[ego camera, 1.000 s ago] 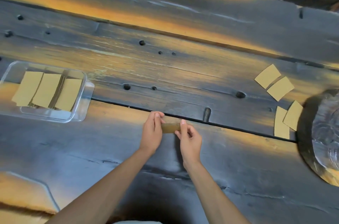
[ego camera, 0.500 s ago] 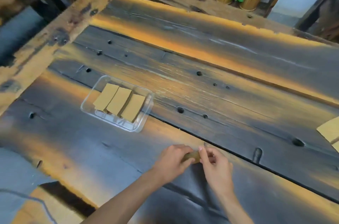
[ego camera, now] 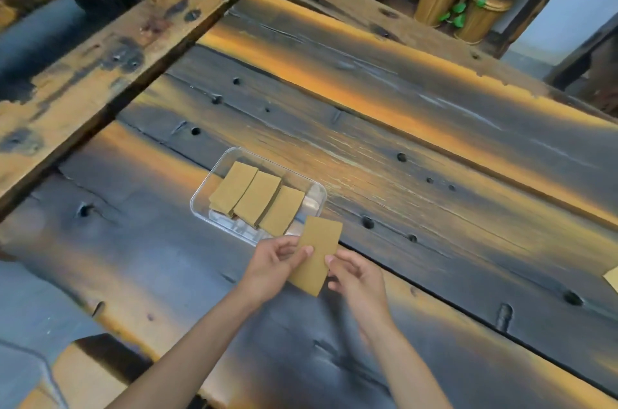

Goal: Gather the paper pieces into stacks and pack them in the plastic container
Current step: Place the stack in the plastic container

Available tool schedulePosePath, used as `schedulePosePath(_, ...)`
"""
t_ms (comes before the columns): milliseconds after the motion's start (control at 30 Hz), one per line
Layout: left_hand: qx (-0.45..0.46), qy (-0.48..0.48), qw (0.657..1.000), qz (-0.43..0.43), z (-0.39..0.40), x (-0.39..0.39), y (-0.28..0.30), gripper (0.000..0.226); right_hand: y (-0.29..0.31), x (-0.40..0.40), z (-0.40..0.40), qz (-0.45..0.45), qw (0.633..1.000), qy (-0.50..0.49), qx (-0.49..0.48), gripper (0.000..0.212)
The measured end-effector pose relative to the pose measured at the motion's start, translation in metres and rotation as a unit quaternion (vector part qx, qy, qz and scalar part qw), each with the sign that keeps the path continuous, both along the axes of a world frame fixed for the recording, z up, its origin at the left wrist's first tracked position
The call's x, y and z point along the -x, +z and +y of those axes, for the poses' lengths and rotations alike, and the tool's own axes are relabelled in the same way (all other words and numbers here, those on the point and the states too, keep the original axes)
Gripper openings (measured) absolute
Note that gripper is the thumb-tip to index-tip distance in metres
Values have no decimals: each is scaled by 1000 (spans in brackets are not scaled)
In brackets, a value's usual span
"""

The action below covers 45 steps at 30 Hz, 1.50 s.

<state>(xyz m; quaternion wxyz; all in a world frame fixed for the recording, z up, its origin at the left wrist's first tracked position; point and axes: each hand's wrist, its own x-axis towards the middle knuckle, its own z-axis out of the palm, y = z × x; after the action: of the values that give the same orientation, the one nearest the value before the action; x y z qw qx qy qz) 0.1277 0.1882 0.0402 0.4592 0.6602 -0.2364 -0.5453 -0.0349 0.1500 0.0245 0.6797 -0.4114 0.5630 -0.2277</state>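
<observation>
A stack of tan paper pieces (ego camera: 317,253) is held flat-side up just in front of the clear plastic container (ego camera: 214,184). My left hand (ego camera: 274,266) pinches its left edge with thumb on top. My right hand (ego camera: 354,278) holds its right edge with the fingertips. Inside the container lie three tan paper stacks (ego camera: 257,199) side by side, leaning on each other. The held stack's far end overlaps the container's near right corner in the view.
The dark, worn wooden table (ego camera: 401,147) has holes and a long crack. A corner of another paper piece (ego camera: 612,278) shows at the right edge. A wooden beam (ego camera: 100,50) runs along the far left. Plant pots and bamboo bins stand beyond the table.
Both hands have lifted the stack off the table and carried it left toward the container, turning it from on-edge to flat face up. The camera view swung left.
</observation>
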Motion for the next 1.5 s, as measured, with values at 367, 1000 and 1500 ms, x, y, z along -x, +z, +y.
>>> schedulePosePath(367,26,-243,868,-432,-54,-118,-43,48,-13,-141,-48,183,971,-153,-35,7)
schedulePosePath(1000,10,-456,711,-534,-71,-145,-80,65,-32,-193,-75,435,896,-16,-81,29)
schedulePosePath(1500,40,-449,724,-522,-82,-138,-48,68,-9,-191,-70,414,908,37,-50,40)
